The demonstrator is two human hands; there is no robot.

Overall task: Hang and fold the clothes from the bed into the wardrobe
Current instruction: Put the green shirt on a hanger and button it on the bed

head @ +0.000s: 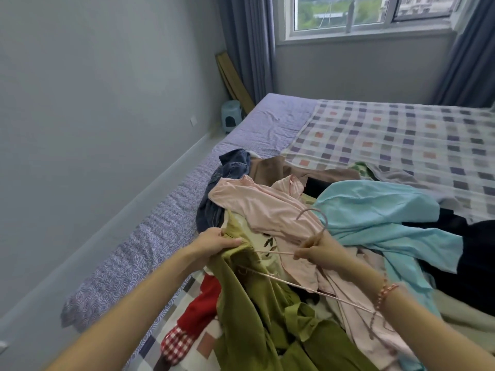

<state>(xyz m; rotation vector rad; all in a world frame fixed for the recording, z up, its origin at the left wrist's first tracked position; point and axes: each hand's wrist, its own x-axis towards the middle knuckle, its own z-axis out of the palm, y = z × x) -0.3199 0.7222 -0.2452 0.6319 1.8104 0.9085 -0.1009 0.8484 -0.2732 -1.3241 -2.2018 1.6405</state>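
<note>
An olive green shirt (249,311) hangs in front of me over the bed (150,236). My left hand (217,241) grips its collar edge at the top left. My right hand (318,250) holds a thin pink hanger (310,286) at the neck just below its hook, and one arm of the hanger runs left into the shirt's collar. Behind lies a heap of clothes: a pale pink garment (267,207), a light blue garment (380,210), dark denim (230,172), a brown piece (270,170), black clothing (471,253) and a red and checked piece (192,325).
A checked sheet (401,137) covers the far half of the bed, over a purple patterned one. The grey wall (93,116) runs close along the bed's left side. A small blue stool (231,116) stands in the far corner by the curtain (246,44) and window (361,14).
</note>
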